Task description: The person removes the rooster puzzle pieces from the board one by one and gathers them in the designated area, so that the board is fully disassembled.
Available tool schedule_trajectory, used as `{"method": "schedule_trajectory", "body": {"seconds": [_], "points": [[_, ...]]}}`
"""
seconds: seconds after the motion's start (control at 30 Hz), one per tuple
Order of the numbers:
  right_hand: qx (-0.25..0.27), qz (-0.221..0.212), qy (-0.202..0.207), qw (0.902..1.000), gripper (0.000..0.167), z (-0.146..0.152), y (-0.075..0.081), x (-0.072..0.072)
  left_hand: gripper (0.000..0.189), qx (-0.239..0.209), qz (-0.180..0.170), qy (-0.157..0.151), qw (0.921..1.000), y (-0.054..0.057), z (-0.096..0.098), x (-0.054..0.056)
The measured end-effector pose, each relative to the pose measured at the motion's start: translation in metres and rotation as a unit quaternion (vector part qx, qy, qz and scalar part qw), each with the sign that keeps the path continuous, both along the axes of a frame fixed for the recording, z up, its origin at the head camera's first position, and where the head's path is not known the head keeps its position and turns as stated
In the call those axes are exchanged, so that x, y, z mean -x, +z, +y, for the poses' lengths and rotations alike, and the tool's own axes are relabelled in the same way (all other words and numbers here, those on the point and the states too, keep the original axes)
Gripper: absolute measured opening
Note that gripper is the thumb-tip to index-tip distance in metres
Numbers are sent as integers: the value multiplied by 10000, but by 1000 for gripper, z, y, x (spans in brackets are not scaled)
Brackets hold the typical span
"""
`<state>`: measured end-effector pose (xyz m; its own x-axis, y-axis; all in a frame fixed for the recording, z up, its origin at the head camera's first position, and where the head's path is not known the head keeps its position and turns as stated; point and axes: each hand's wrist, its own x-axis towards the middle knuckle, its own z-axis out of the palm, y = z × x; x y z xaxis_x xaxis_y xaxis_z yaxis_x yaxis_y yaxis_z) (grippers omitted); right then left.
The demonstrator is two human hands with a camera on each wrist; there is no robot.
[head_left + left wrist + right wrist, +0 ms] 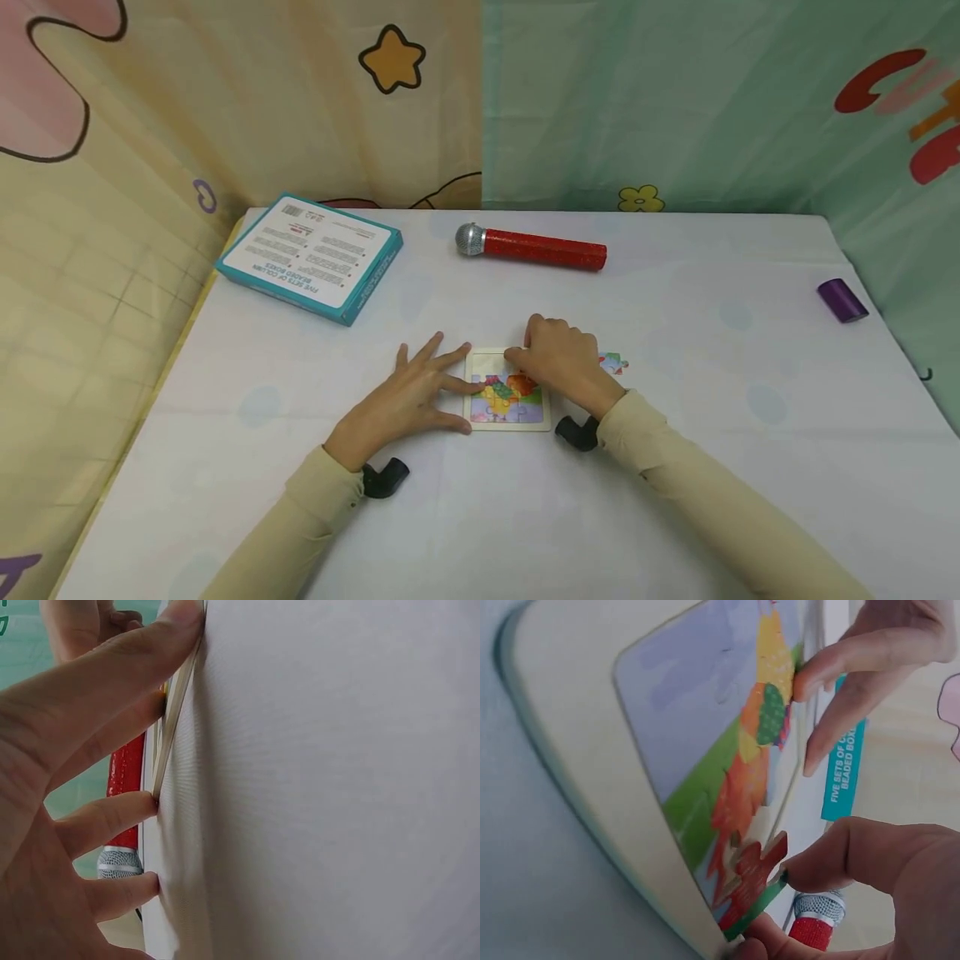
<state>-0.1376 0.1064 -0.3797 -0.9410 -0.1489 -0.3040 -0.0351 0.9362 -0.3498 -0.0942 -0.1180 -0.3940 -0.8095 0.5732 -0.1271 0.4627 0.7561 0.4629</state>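
Note:
A small square jigsaw puzzle with a pale wooden frame lies on the white table, its colourful pieces partly filling it. My left hand is spread at the frame's left side, its fingers straight; the thumb touches the frame and a finger rests on the picture. Over the frame's upper right is my right hand. In the right wrist view, its thumb and fingers pinch a red and green puzzle piece, tilted at the frame's inner edge. Another puzzle piece lies to the right, partly hidden by the right hand.
A red microphone lies beyond the puzzle. At the back left is a teal and white box. A purple cylinder lies near the right edge. Printed curtains hang behind the table.

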Motion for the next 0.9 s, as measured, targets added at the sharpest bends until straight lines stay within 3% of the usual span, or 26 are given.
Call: {"method": "schedule_trajectory", "body": {"seconds": [0.13,0.33,0.53,0.9], "points": [[269,-51,-5,9996,28,5,4,-1,58,8,42,-12,10000,1,0,0],[748,233,122,9969,20,13,2,-5,58,-33,108,-32,9999,0,1,1],[1398,542,482,9875,12,21,-3,-6,58,4,97,-4,10000,0,1,1],[1951,449,568,9781,16,33,0,-10,58,-72,62,-4,10000,0,1,0]]}}
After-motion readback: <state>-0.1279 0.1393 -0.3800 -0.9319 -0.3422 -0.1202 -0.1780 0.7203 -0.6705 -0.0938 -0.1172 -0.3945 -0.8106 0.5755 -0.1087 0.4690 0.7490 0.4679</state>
